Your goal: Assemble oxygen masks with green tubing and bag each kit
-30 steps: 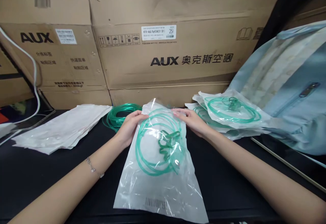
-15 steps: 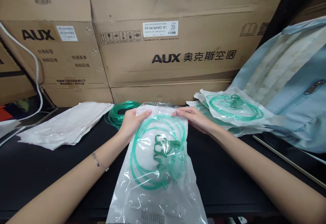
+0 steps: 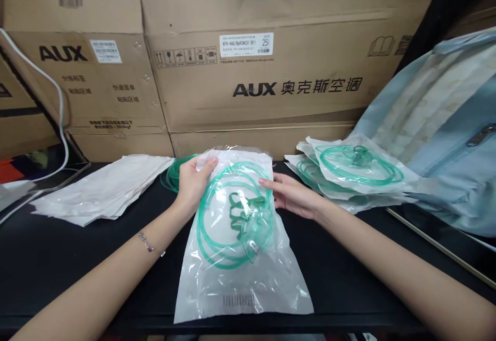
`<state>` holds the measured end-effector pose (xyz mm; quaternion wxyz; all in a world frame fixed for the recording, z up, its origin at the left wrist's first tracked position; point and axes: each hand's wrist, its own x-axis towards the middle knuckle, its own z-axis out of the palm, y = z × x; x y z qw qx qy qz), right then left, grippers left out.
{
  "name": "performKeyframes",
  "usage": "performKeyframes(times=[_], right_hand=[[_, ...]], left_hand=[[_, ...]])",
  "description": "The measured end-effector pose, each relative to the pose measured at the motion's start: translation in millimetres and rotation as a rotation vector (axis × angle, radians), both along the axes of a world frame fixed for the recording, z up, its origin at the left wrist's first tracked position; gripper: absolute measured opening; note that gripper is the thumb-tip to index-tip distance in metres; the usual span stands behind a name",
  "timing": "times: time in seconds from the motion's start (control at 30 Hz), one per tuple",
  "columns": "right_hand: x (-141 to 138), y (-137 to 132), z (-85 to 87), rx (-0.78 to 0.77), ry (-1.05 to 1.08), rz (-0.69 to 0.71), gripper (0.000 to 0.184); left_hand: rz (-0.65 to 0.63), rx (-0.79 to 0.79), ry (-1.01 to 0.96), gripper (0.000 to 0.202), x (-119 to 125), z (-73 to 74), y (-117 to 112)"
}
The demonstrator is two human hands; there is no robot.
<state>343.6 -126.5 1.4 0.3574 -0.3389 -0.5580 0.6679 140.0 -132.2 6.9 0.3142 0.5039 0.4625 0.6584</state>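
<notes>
A clear plastic bag [image 3: 240, 274] lies in front of me on the black table [image 3: 58, 258], with coiled green tubing and a mask [image 3: 236, 217] inside it. My left hand [image 3: 191, 186] grips the bag's top left corner, thumb on top. My right hand [image 3: 290, 196] rests flat against the bag's right edge with fingers stretched out, holding nothing.
A stack of empty bags [image 3: 101, 191] lies at the left, with a loose coil of green tubing [image 3: 174, 173] behind my left hand. A pile of filled bags [image 3: 349, 170] sits at the right beside a light blue backpack [image 3: 445, 134]. Cardboard boxes [image 3: 271, 72] wall off the back.
My right hand has let go of the bag's top edge and slid down to its right side. The bag has shifted slightly away from me and lies flatter.
</notes>
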Motion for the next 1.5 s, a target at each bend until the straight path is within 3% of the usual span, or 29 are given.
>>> performKeyframes(times=[0.13,0.27,0.4,0.5,0.67,0.83,0.97,1.07,1.2,1.5], right_hand=[[-2.0,1.2,-8.4,-0.01,-0.012,0.061,0.022],[10.3,9.4,-4.6,-0.008,0.039,0.155,0.022],[23.0,16.6,-0.4,-0.007,0.032,0.187,0.027],[25.5,17.0,-1.2,-0.014,0.028,0.166,0.03],[21.7,13.5,-3.5,-0.046,-0.093,0.257,0.04],[23.1,16.4,-1.2,-0.046,-0.123,0.258,0.029],[23.8,17.3,1.6,0.003,-0.144,0.198,0.028],[22.1,17.9,1.8,0.046,-0.117,0.061,0.027],[22.5,21.1,0.6,0.092,-0.021,-0.116,0.023],[26.3,27.8,-6.5,0.048,-0.008,-0.088,0.026]], left_hand=[[-0.029,-0.033,-0.063,0.018,-2.1,3.6,0.4],[-0.222,-0.228,-0.292,0.019,-6.3,9.8,1.6],[-0.353,-0.342,-0.373,0.018,-9.3,11.0,4.6],[-0.368,-0.321,-0.393,0.021,-9.1,6.2,7.8],[-0.264,-0.319,-0.404,0.014,-11.9,0.3,11.5],[-0.409,-0.445,-0.387,0.007,-21.6,4.7,16.7],[-0.44,-0.422,-0.351,0.008,-28.1,8.6,18.8],[-0.464,-0.385,-0.325,0.01,-30.8,8.9,16.7],[-0.523,-0.469,-0.217,0.007,-30.5,4.4,14.2],[-0.484,-0.503,-0.193,0.012,-25.0,-2.2,16.5]])
